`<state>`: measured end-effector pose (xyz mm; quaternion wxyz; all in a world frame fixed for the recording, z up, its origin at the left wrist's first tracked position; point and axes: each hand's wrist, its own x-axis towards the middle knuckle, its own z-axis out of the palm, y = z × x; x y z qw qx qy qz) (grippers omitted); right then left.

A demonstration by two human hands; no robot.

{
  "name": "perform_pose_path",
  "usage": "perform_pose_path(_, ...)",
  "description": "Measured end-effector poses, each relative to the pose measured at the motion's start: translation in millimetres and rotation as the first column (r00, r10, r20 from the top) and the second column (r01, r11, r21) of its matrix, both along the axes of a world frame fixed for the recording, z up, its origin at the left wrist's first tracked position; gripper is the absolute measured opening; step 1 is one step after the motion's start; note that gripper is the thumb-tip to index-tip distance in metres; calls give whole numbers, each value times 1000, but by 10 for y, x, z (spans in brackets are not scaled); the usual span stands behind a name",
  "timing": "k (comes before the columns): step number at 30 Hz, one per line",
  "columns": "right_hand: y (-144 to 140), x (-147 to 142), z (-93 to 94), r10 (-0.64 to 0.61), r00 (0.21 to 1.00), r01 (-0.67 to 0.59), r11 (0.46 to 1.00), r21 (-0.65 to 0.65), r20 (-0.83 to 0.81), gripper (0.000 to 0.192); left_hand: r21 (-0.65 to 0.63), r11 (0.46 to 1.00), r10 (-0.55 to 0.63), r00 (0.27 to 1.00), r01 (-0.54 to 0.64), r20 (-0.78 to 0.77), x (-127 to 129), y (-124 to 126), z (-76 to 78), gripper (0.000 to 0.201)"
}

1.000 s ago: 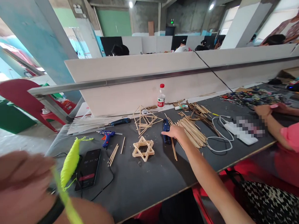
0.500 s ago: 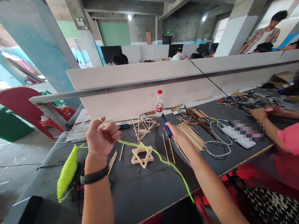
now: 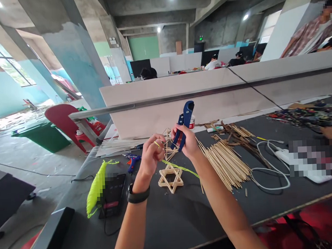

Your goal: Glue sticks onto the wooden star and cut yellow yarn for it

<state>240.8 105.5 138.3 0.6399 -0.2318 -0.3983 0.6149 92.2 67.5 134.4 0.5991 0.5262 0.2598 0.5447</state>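
My left hand (image 3: 150, 154) is closed in a pinch on a neon yellow string (image 3: 188, 170); the string's trailing length runs right, behind my right wrist. In my right hand (image 3: 188, 141) is a dark blue hand cutter (image 3: 188, 114), jaw end upward and handles slightly apart. Both hands are raised close together above the table, the cutter just right of my left fingers. Below them lies a six-pointed star frame of wooden sticks (image 3: 171, 183). Another stick frame (image 3: 168, 153) stands behind the hands, partly hidden.
A neon yellow yarn bundle (image 3: 95, 190), a black phone (image 3: 118, 189) and a blue glue gun (image 3: 133, 162) lie left. Many thin wooden sticks (image 3: 225, 162) and a white power strip (image 3: 308, 169) lie right. A white partition (image 3: 154, 114) bounds the back; a bottle (image 3: 192, 122) is mostly hidden.
The cutter has come up and left, beside my left hand, and now points upward. The hands are closer together. The camera view has turned left.
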Motion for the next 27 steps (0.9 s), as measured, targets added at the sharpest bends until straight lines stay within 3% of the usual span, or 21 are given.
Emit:
perform_pose_path(4,-51,14,-5,15,999,-15,1000,1,33,32,206,977,80,986,-48,-148,15,-17,-41,33)
perform_pose_path(6,-37,12,-13,-51,995,51,999,-7,86,33,184,982,78,985,-49,-156,29,3,-56,34)
perform_pose_path(10,56,-15,-68,-271,954,276,961,-26,132,37,13,1000,7,997,-6,-71,89,40,-58,41)
perform_pose_path(14,169,-24,-151,-489,867,495,868,-50,91,40,-148,989,-6,1000,2,-26,168,25,-49,44)
perform_pose_path(17,194,-32,-201,-639,762,648,754,-109,102,40,-212,977,-13,1000,11,-10,246,3,-65,44)
perform_pose_path(19,171,-46,-218,-704,698,716,686,-128,135,40,-253,966,-53,998,58,26,314,-8,-86,48)
perform_pose_path(20,152,-53,-221,-713,685,728,677,-107,150,40,-268,959,-76,996,87,52,347,-12,-97,49)
perform_pose_path(24,89,-60,-215,-626,757,619,779,101,187,41,-255,957,-102,985,135,140,410,-20,-97,49)
perform_pose_path(27,107,-42,-223,-553,800,528,833,166,232,43,-239,963,-88,981,129,174,340,-21,-36,47)
